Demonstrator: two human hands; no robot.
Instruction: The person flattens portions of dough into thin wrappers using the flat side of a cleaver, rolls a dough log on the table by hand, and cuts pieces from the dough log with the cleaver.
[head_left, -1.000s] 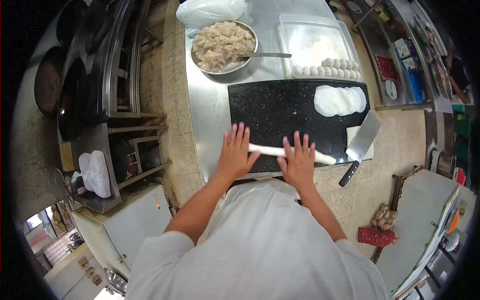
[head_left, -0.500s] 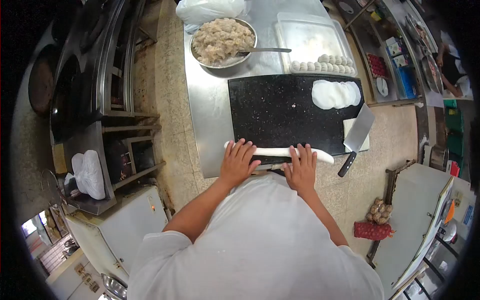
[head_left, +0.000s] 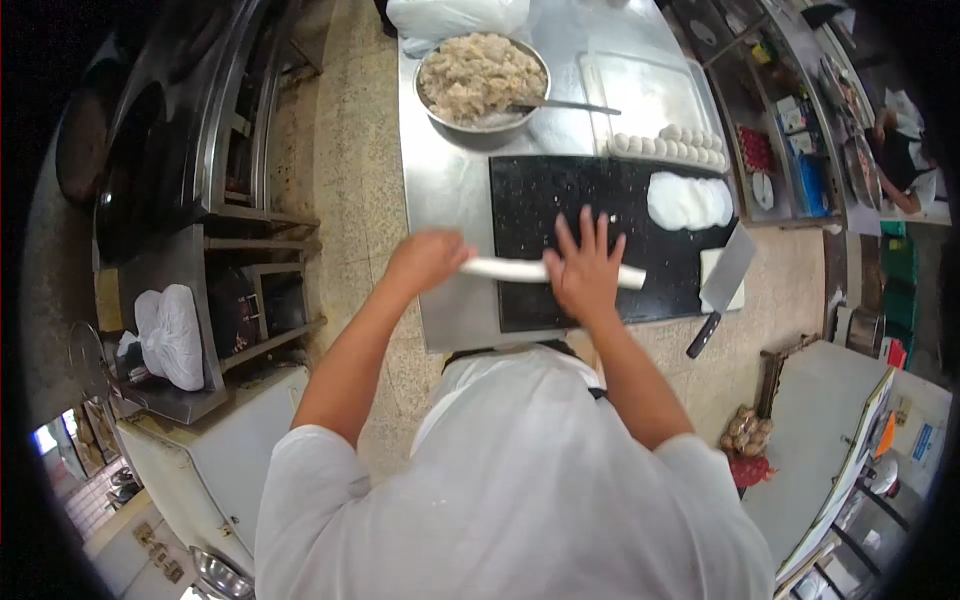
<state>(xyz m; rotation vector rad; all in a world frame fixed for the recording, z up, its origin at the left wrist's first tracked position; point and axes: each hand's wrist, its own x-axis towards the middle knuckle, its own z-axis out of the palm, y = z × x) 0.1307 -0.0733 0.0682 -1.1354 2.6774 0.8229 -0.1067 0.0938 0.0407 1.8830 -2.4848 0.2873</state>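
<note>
A long white dough roll (head_left: 522,270) lies across the front of the black board (head_left: 560,215), its left end reaching past the board's edge. My left hand (head_left: 428,262) is closed round that left end, slightly blurred. Flat over the roll, right of its middle, lies my right hand (head_left: 587,272), with fingers spread. Beyond it, a stack of thin white dough rounds (head_left: 690,202) rests at the board's far right corner. A cleaver (head_left: 727,275) lies at the right edge, partly over a pale folded cloth or slab (head_left: 709,262).
A metal bowl (head_left: 424,92) heaped with minced filling (head_left: 480,75) stands at the back, a long-handled utensil (head_left: 575,105) in it. A plastic tray (head_left: 640,95) holds rows of white dough balls (head_left: 670,147). A white bag (head_left: 460,15) sits behind. At far right, another person (head_left: 900,150) is partly visible.
My left hand has gone from lying flat on the roll to gripping its left end, further left. My right hand has moved forward with the roll. The view has shifted slightly.
</note>
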